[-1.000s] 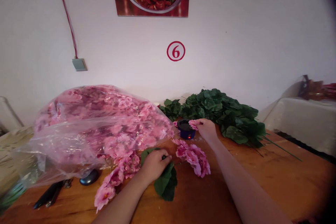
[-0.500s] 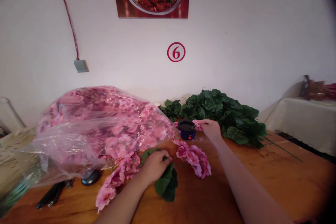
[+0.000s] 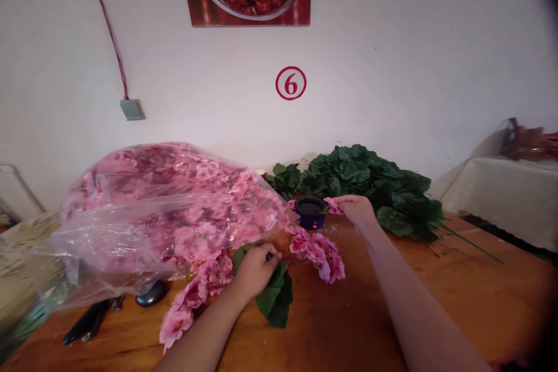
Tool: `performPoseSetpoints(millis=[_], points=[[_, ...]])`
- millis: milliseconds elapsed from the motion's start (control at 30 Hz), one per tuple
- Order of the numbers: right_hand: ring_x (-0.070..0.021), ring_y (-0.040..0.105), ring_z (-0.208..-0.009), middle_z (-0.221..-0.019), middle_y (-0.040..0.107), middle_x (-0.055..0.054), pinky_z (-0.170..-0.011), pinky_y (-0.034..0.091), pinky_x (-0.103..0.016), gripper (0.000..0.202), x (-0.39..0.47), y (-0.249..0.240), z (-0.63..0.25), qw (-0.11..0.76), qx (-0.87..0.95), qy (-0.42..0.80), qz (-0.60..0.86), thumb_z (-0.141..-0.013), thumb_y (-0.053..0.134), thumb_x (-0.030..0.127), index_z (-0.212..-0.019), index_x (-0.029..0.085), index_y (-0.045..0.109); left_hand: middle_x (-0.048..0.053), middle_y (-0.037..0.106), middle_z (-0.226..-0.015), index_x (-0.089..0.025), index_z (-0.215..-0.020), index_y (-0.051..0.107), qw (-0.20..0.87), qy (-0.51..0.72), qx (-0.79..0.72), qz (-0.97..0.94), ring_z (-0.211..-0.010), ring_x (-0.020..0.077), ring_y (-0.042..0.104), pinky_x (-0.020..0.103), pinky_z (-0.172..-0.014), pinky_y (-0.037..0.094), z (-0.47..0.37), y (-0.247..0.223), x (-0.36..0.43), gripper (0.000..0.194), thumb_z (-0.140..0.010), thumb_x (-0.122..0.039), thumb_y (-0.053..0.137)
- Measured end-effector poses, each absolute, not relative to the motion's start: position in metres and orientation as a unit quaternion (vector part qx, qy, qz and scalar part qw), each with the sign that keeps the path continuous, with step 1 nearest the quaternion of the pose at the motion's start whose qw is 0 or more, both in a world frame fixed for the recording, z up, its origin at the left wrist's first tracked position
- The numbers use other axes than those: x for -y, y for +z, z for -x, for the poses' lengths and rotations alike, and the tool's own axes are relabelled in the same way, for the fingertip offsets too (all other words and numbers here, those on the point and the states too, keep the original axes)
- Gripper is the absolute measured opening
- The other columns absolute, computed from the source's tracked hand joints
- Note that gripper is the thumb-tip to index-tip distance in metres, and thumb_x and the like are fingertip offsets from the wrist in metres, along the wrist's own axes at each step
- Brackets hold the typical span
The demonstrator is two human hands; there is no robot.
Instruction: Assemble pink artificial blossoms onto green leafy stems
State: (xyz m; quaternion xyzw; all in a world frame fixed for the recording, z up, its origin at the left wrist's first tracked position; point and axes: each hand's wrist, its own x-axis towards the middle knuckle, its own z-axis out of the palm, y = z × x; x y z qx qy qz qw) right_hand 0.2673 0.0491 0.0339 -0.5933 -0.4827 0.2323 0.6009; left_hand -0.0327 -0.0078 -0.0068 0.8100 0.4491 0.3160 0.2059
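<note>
My left hand (image 3: 258, 268) is closed round a stem with green leaves (image 3: 278, 297), which hang below its fingers over the table. My right hand (image 3: 356, 209) pinches a small pink flower (image 3: 333, 206) at the right rim of a small dark blue pot (image 3: 310, 218) with a lit red light and dark contents. Just below the pot, a cluster of pink flowers (image 3: 320, 254) reaches right from near my left hand. Another row of pink blossoms (image 3: 176, 325) lies left of my left forearm.
A clear plastic bag full of pink flowers (image 3: 174, 203) covers the left of the wooden table (image 3: 340, 325). Green leaves (image 3: 361, 180) are heaped at the back right. A black round object (image 3: 151, 293) and a black-handled tool (image 3: 87, 319) lie front left.
My right hand has moved slightly right and up with its flower, away from the pot. The pink cluster below the pot sits a little higher and further left. My left hand keeps its hold.
</note>
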Motion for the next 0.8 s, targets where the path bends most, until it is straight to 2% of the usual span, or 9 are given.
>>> performPoseSetpoints(millis=[200, 367, 533, 800], points=[[-0.0196, 0.065, -0.061, -0.065, 0.072, -0.006, -0.057, 0.049, -0.027, 0.024, -0.032, 0.052, -0.240, 0.623, 0.457, 0.340, 0.537, -0.054, 0.056, 0.017, -0.071, 0.014, 0.073, -0.001, 0.059, -0.063, -0.018, -0.067, 0.059, 0.202, 0.329, -0.459, -0.800, -0.063, 0.0137, 0.053, 0.023, -0.059, 0.035, 0.032, -0.010, 0.004, 0.025, -0.084, -0.033, 0.048], [-0.0119, 0.054, -0.048, -0.056, 0.066, -0.002, -0.051, 0.043, -0.023, 0.016, -0.016, 0.052, -0.198, 0.536, 0.504, 0.514, 0.440, -0.051, 0.061, 0.015, -0.065, 0.014, 0.069, -0.002, 0.059, -0.063, -0.017, -0.067, 0.060, 0.250, 0.331, -0.469, -0.780, -0.061, 0.0128, 0.053, 0.023, -0.059, 0.036, 0.033, -0.014, -0.001, 0.019, -0.078, -0.029, 0.052], [-0.0084, 0.045, -0.039, -0.047, 0.060, 0.002, -0.044, 0.036, -0.020, 0.015, -0.015, 0.041, -0.181, 0.486, 0.528, 0.518, 0.466, -0.051, 0.058, 0.013, -0.063, 0.014, 0.068, -0.003, 0.059, -0.064, -0.016, -0.069, 0.061, 0.297, 0.326, -0.474, -0.762, -0.060, 0.0121, 0.051, 0.022, -0.057, 0.036, 0.035, -0.016, -0.004, 0.009, -0.068, -0.018, 0.053], [-0.0107, 0.052, -0.041, -0.052, 0.064, 0.001, -0.046, 0.039, -0.021, 0.021, -0.010, 0.034, -0.172, 0.443, 0.547, 0.539, 0.462, -0.055, 0.053, 0.013, -0.071, 0.016, 0.068, -0.003, 0.054, -0.061, -0.017, -0.064, 0.057, 0.264, 0.329, -0.477, -0.771, -0.059, 0.0118, 0.048, 0.022, -0.057, 0.034, 0.034, -0.012, -0.003, 0.004, -0.065, -0.018, 0.053]])
